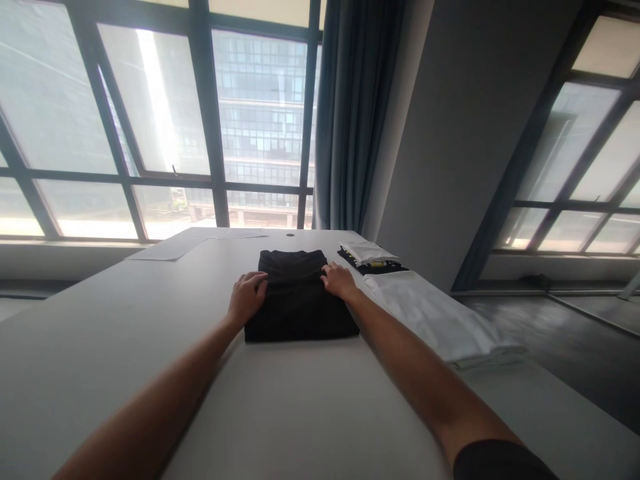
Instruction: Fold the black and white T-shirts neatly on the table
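Note:
A folded black garment (301, 310), perhaps a T-shirt, lies on the white table in front of me, with creases across its far part. At its left edge, my left hand (247, 297) has bent fingers closed on the cloth. On the opposite side, my right hand (339, 279) grips the right edge near the far end, its fingertips on the fabric. The undersides of both hands are hidden, and so is any cloth beneath the fingers.
Right of the garment, folded white cloth (440, 317) lies along the edge of the white table (125, 347). Behind it sits a small stack of black-and-white folded clothes (373, 253). White paper sheets (173, 249) lie at the far left. Windows and a blue-grey curtain (350, 120) stand beyond.

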A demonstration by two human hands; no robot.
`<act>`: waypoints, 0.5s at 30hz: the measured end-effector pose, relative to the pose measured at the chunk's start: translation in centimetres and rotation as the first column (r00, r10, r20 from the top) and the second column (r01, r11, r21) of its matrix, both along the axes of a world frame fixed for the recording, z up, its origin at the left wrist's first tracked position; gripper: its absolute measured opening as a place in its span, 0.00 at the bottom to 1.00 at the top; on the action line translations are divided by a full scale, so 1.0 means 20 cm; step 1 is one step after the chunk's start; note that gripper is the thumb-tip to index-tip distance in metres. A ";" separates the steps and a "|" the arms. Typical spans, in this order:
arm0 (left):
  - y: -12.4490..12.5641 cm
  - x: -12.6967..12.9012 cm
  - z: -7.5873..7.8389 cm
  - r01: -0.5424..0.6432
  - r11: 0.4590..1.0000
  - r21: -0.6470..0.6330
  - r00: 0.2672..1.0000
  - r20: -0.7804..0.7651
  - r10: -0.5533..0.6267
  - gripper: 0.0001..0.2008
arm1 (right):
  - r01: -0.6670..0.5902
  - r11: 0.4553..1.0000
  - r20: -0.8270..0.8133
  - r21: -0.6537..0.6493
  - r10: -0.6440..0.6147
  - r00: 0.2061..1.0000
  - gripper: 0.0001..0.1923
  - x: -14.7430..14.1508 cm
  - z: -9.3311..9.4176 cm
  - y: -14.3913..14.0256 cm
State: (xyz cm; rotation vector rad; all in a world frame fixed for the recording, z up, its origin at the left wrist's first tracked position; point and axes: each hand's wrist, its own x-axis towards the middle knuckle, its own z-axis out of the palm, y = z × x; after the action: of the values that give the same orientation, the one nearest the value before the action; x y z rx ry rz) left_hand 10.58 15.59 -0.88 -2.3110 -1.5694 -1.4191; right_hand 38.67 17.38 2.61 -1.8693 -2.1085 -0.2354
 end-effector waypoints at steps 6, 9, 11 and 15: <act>-0.04 0.14 -0.06 0.044 0.930 -0.365 0.888 -0.413 -0.203 0.30 | -0.298 0.892 -0.119 -0.341 0.273 0.955 0.36 -0.19 -0.06 -0.06; 0.01 0.10 -0.10 -0.030 0.891 -0.454 0.888 -0.421 -0.184 0.35 | -0.284 0.879 -0.127 -0.382 0.255 0.959 0.41 -0.18 -0.15 -0.07; 0.05 0.05 -0.11 -0.046 0.878 -0.477 0.903 -0.396 -0.168 0.37 | -0.252 0.896 -0.126 -0.365 0.220 0.967 0.42 -0.11 -0.19 -0.08; 0.11 -0.04 -0.10 -0.072 0.862 -0.501 0.924 -0.359 -0.132 0.37 | -0.125 0.924 -0.137 -0.360 0.080 0.987 0.42 0.06 -0.22 -0.08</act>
State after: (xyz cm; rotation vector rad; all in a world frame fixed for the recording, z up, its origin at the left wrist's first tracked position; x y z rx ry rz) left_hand 9.69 17.75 -2.84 -2.6656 -1.9452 -0.5159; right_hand 39.79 15.77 -1.75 -1.9003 -2.2779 0.3133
